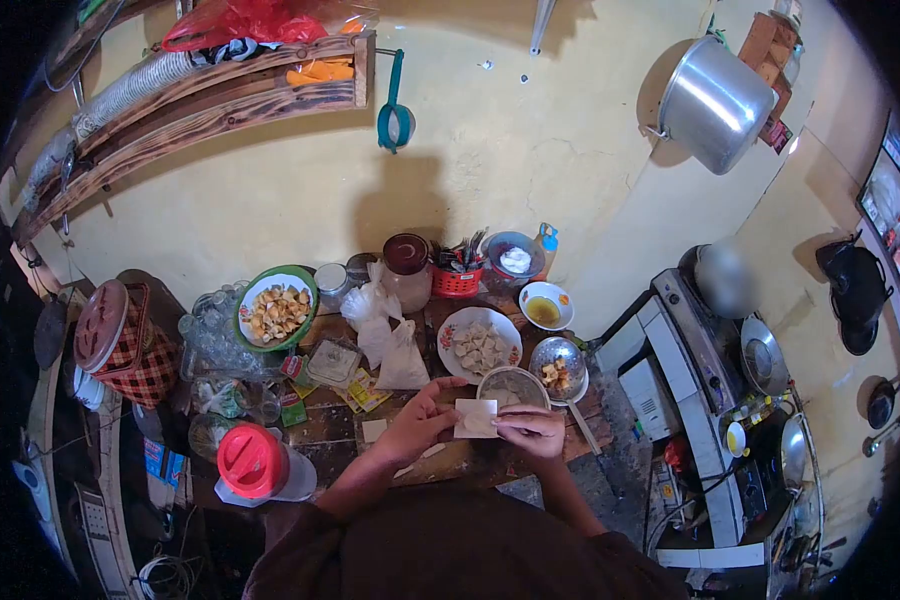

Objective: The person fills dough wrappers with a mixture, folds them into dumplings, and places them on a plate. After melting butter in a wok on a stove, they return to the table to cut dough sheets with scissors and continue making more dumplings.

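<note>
Both hands are held close together over the front of the wooden table. My left hand (420, 428) pinches the left edge of a small square pale wrapper (476, 418), with its index finger raised. On the wrapper's right side, the fingers of my right hand (532, 432) are closed. Just behind them is a round bowl (515, 382) with pale contents, partly hidden by my right hand. A white plate (452, 345) of folded pale dumplings stands behind it to the left. More flat pale pieces (374, 430) lie on the table left of my left hand.
A strainer with browned pieces (558, 372) stands at the right, near a bowl of yellow liquid (545, 307). Bags of white powder (403, 358) and a green-rimmed bowl (277, 308) are at the left, with a red-lidded jug (253, 460) in front. A stove (705, 350) stands right.
</note>
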`<action>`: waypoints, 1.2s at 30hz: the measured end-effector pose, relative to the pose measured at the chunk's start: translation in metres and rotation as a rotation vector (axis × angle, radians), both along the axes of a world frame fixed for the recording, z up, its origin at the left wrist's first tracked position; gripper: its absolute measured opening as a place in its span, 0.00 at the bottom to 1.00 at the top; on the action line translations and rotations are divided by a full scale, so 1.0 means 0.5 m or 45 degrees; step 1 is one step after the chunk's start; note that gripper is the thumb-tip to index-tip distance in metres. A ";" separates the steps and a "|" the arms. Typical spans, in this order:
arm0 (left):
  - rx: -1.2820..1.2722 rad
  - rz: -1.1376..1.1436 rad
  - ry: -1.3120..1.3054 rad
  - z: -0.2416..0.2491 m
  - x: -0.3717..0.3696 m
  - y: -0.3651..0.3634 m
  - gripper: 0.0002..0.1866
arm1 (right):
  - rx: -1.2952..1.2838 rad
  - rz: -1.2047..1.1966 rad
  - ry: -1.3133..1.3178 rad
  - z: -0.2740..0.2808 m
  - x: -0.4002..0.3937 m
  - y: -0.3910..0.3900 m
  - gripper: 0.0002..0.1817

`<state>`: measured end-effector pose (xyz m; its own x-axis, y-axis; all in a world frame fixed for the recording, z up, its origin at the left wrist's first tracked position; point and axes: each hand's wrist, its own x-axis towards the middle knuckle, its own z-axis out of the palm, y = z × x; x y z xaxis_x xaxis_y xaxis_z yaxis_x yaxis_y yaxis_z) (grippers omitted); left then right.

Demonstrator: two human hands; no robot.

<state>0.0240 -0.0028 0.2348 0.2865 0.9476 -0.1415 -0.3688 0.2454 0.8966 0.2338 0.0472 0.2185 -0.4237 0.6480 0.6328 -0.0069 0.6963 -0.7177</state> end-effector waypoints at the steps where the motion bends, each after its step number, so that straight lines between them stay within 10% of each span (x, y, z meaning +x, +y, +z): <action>1: 0.001 -0.001 0.000 0.009 0.001 -0.002 0.23 | -0.012 -0.020 0.031 0.008 -0.002 -0.003 0.08; 7: 0.359 0.112 -0.336 0.017 0.010 -0.024 0.23 | -0.040 -0.264 0.238 0.066 -0.014 -0.042 0.09; 18: 1.101 0.502 0.682 0.031 -0.002 -0.022 0.11 | 0.053 -0.270 0.000 0.096 -0.014 -0.060 0.09; 36: 0.979 0.498 0.894 0.065 0.016 -0.038 0.09 | 0.102 -0.178 -0.305 0.139 -0.018 -0.065 0.07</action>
<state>0.0321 -0.0217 0.2673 0.0355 0.8603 0.5086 0.3501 -0.4873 0.8000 0.2250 0.0147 0.2878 -0.4774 0.6627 0.5770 0.2565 0.7331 -0.6298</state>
